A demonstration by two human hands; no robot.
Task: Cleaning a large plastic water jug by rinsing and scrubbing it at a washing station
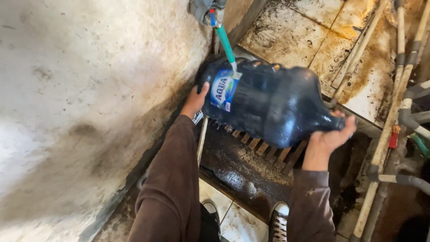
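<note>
Lying crosswise between my hands, the large blue water jug (268, 101) has my left hand (195, 102) cupping its base and my right hand (329, 139) gripping its neck.

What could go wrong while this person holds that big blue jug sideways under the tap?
The big blue water jug is carried on its side by just two hands: the left hand at its base and the right hand around its neck. If it is wet, it could slip and drop onto the wooden slats below. The floor tiles near the shoes look wet and grimy, so footing may be slippery. The green spout sits close to the jug and might get knocked.
</note>
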